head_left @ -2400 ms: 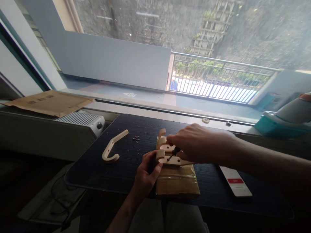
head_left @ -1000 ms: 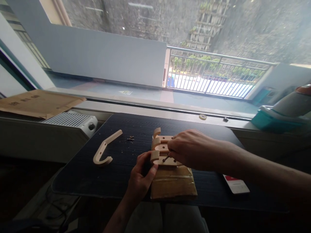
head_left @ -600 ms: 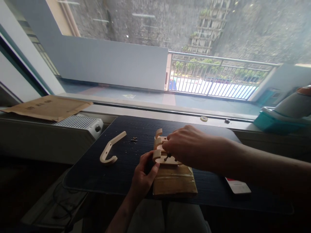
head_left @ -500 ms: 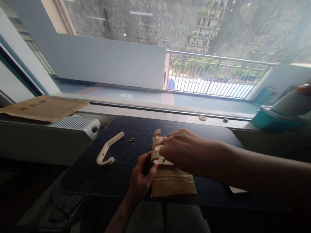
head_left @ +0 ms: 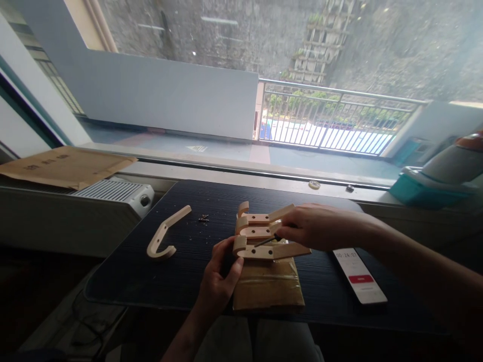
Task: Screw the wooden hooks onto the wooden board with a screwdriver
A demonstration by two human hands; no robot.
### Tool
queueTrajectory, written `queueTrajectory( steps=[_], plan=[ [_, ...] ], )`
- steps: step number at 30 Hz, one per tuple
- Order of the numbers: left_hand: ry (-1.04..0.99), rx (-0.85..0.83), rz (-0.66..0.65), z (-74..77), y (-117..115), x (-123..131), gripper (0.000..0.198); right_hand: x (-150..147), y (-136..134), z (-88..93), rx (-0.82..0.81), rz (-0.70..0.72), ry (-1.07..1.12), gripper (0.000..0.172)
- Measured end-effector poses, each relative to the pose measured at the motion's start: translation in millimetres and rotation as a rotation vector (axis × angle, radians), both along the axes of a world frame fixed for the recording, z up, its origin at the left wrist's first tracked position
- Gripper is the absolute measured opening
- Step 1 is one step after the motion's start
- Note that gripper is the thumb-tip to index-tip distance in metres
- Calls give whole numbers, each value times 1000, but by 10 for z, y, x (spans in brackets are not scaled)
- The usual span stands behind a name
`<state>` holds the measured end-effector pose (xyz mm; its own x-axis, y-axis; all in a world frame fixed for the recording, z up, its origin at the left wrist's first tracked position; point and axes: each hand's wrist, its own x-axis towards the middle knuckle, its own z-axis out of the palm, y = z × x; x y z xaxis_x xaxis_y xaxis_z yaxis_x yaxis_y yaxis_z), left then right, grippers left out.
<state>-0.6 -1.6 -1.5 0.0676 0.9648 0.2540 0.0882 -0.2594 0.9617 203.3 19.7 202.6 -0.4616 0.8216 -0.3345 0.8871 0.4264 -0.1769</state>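
Three pale wooden coat hooks lie side by side on a brown tape-wrapped block (head_left: 268, 289). Thumb and fingers of my left hand (head_left: 222, 271) close round the curved end of the nearest wooden hook (head_left: 260, 252). Above the straight ends of the hooks, my right hand (head_left: 305, 226) grips a screwdriver (head_left: 267, 241). Its thin shaft points left, with the tip close to a dark hole in the nearest hook. Behind it are the middle hook (head_left: 258, 232) and the far hook (head_left: 260, 218), each with dark spots along its flat part.
On the dark table (head_left: 124, 271), a loose wooden hook (head_left: 160, 236) lies to the left, with a few small screws (head_left: 204, 218) near it. A phone (head_left: 360, 276) showing a timer lies at the right. A tape roll (head_left: 314, 185) is on the windowsill.
My right hand has moved right, off the hooks, uncovering their flat parts and the screwdriver shaft. The phone now shows more fully. My left hand keeps its hold on the nearest hook.
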Motion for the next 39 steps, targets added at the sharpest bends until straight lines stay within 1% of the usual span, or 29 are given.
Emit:
queueTrajectory(
  steps=[1,3,5,7,9,10,12,15,17,20,25,29,34,37,39],
  plan=[
    [5,5,-4,19,-6,-1,40,100,-67,-43,46,-59,96,37],
    [10,4,-18,65,-18,-7,39,297,-211,-208,136,-232,248,34],
    [9,-3,-38,108,-31,-17,41,449,-343,-456,215,-386,357,33],
    [11,-18,-78,142,-51,-22,48,516,-441,-725,290,-551,449,38],
    [8,-31,-108,170,-77,-13,57,492,-500,-943,296,-636,524,39],
    [-4,-46,-111,184,-91,-2,61,456,-517,-1019,299,-673,571,39],
    [-47,-92,-94,213,-118,29,66,374,-529,-1106,270,-688,687,36],
    [-86,-173,-82,246,-134,67,64,306,-519,-1133,228,-648,814,28],
    [-62,-169,-96,251,-123,70,61,310,-511,-1131,204,-633,836,26],
    [-10,-134,-118,242,-94,46,61,341,-515,-1131,170,-629,840,26],
    [23,-190,-141,241,-78,18,65,355,-525,-1136,162,-606,807,25],
    [18,-209,-162,242,-84,15,64,369,-509,-1137,174,-588,791,27],
    [65,-125,-185,196,-52,-5,63,401,-488,-1128,192,-522,750,28],
    [79,-92,-192,186,-37,-8,62,404,-472,-1120,213,-525,728,28],
    [92,-67,-191,196,-38,-2,61,402,-457,-1122,213,-521,753,27]
  ],
)
